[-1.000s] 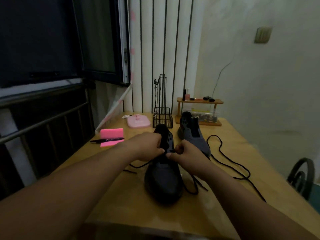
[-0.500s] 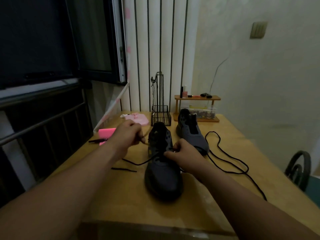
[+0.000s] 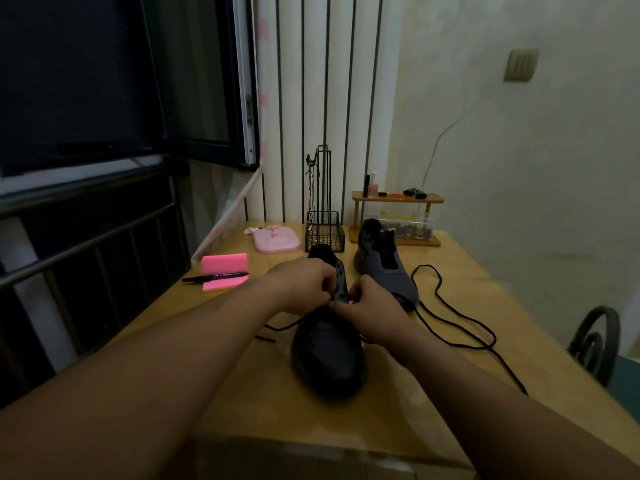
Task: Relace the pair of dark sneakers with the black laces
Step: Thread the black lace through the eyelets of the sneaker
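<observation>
The left hand (image 3: 304,289) had swung back from its sideways pull to meet the right hand (image 3: 370,311) over the near sneaker (image 3: 329,355) at mid-table (image 3: 450,393). Both pinched its eyelet flap, fingers curled. Lacing this first shoe seemed under way, with the next eyelet to thread. Fingers and dim light hid the lace tip. The far sneaker (image 3: 384,268) looked unlaced, with the loose lace (image 3: 457,327) beside it.

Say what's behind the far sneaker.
A wooden shelf stands behind the far sneaker, a clear box of small dark things under its top. The sneaker's heel hides the shelf's lower left part and the box's left end.
</observation>
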A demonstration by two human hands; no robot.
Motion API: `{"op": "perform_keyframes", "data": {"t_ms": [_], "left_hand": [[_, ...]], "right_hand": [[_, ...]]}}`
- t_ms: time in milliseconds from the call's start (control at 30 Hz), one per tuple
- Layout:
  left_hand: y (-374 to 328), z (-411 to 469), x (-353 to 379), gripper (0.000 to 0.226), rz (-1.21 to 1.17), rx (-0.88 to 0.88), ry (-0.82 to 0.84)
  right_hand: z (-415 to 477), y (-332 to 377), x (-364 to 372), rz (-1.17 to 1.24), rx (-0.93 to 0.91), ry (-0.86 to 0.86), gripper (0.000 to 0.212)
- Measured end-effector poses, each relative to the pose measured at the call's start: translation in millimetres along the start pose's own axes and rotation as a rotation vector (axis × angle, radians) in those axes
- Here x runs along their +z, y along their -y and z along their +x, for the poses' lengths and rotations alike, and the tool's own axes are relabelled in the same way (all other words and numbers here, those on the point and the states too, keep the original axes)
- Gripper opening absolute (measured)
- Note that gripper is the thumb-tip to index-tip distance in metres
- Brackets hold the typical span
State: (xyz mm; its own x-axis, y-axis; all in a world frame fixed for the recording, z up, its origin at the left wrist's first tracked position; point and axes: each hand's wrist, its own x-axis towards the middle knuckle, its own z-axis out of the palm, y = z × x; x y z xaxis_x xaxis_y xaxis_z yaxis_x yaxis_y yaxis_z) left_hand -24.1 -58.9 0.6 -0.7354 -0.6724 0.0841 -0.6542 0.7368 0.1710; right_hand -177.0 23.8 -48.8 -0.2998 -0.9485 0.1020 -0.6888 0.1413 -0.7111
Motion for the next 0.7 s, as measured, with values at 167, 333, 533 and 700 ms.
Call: {"op": "perform_keyframes", "data": {"t_ms": [167, 333, 533, 700], "left_hand": [[-3, 5, 2, 0.007, -0.148, -0.076, -0.003], [-4, 2, 1, 0.01, 0.012, -0.016, -0.107], [44, -6, -40, 0.008, 0.319, -0.089, -0.509], [27, -12, -19, 0.009, -0.276, -0.068, -0.32]], "right_hand": [[3, 4, -2, -0.081, -0.024, -0.006, 0.038], [4, 6, -2, -0.005, 0.053, 0.03, 0.038], [4, 2, 5, -0.011, 0.085, 0.033, 0.039], [-7, -11, -5, 0.293, 0.061, 0.111, 0.03]]}}
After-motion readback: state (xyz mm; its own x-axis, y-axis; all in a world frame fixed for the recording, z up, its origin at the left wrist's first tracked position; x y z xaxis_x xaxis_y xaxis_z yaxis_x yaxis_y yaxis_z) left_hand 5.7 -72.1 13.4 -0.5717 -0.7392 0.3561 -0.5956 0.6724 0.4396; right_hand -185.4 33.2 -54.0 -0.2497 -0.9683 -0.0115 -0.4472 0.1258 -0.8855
